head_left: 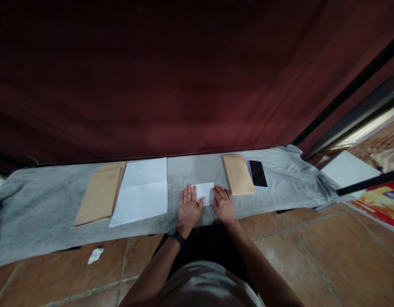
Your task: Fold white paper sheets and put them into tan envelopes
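A small folded white paper (204,190) lies on the grey cloth (40,209) right in front of me. My left hand (188,208) lies flat on its left part, fingers stretched out. My right hand (223,204) lies flat on its right edge, fingers out as well. A dark band sits on my left wrist. Neither hand grips anything.
Left of my hands lies a stack of white sheets (142,192), then brown envelopes (101,194). To the right lie another brown envelope stack (238,174) and a dark phone (257,173). A red curtain hangs behind. A crumpled paper scrap (95,255) lies on the tiled floor.
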{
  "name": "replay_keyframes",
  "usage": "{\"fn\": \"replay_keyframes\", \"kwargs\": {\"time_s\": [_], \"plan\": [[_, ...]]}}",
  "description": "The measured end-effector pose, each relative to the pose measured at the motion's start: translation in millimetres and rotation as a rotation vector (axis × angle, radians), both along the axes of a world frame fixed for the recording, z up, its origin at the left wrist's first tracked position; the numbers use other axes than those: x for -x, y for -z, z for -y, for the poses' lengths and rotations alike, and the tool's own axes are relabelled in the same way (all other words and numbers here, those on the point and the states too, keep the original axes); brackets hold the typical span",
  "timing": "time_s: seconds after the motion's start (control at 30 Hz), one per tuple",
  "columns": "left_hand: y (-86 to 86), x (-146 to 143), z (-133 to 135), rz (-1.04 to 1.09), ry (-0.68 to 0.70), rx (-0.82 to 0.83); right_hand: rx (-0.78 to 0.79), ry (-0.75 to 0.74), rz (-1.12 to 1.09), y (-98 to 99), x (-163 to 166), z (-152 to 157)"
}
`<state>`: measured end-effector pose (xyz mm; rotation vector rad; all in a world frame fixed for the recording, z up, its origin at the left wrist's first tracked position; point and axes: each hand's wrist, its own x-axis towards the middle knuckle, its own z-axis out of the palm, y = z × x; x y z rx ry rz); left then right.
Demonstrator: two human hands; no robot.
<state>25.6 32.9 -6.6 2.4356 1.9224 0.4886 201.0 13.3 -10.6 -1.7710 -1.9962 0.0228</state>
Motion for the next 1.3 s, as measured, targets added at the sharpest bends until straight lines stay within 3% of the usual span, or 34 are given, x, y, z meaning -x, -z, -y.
{"fn": "replay_keyframes", "kwargs": {"time_s": [0.1,0.3,0.73,1.3], "plan": [[-2.2,-0.4,0.6,-0.008,0.008,0.006,-0.006,-0.030,0.022,-4.8,4.2,-2.5],[-3.1,-0.3,0.4,-0.022,0.018,0.024,0.057,-0.230,0.090,-12.0,15.1,-14.0],[-4.0,-0.7,1.1,0.007,-0.002,0.027,0.018,-0.056,0.115,3.4,8.2,-16.2],[5.5,24.9,27.3,0.052,-0.111,-0.054,0.001,-0.022,0.143,0.6,11.3,-12.4]]}}
